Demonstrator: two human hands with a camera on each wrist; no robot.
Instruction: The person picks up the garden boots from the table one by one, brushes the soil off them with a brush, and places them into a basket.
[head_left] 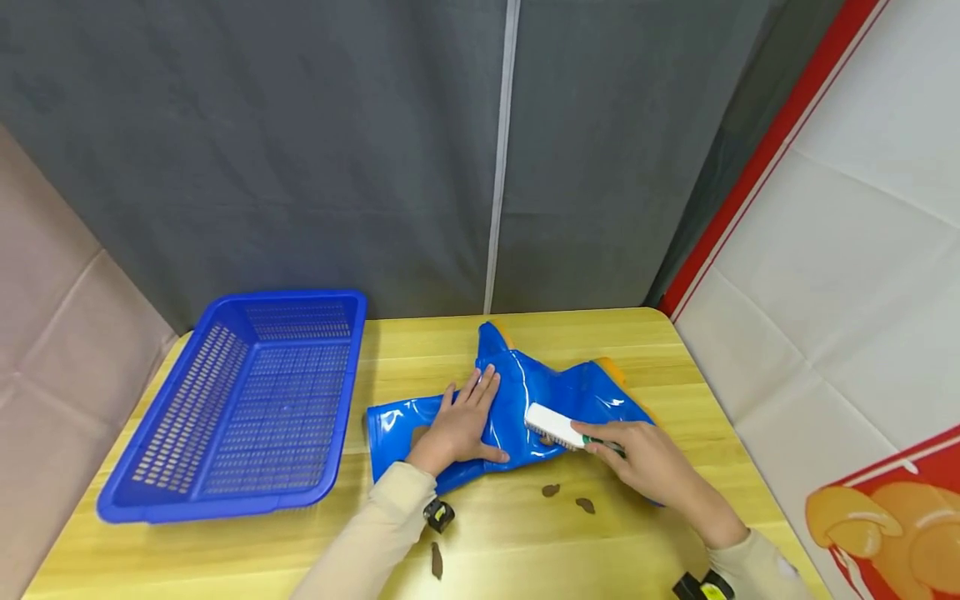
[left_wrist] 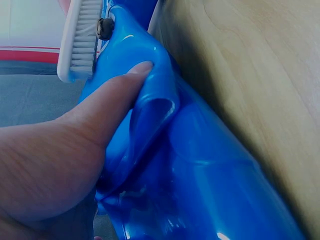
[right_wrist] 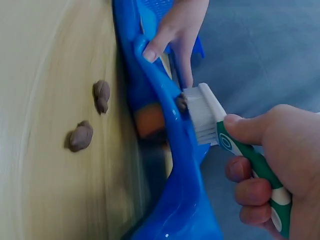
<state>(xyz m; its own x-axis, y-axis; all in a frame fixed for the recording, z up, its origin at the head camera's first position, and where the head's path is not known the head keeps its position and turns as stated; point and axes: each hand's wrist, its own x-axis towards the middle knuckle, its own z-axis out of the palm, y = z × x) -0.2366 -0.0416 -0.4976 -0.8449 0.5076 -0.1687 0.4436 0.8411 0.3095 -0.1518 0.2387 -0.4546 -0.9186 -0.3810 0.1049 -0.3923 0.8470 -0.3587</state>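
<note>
A pair of glossy blue rain boots (head_left: 540, 383), orange along the sole edges, lies limp on its side on the table. My left hand (head_left: 461, 425) presses down on them with fingers spread and straight; in the left wrist view its thumb (left_wrist: 120, 95) lies along a fold. The handle of a white and green scrub brush (head_left: 551, 423) is gripped in my right hand (head_left: 648, 462), fingers curled round it in the right wrist view. Its bristles (right_wrist: 201, 117) meet the blue surface beside a brown clump of dirt (right_wrist: 181, 102).
Brown lumps (head_left: 551, 490) lie on the wooden table (head_left: 510, 550) in front of the boots, another (head_left: 437, 560) nearer the front edge. At the left stands a blue plastic basket (head_left: 341, 417). A grey curtain (head_left: 375, 167) hangs behind, and a white panel (head_left: 825, 292) borders the right side.
</note>
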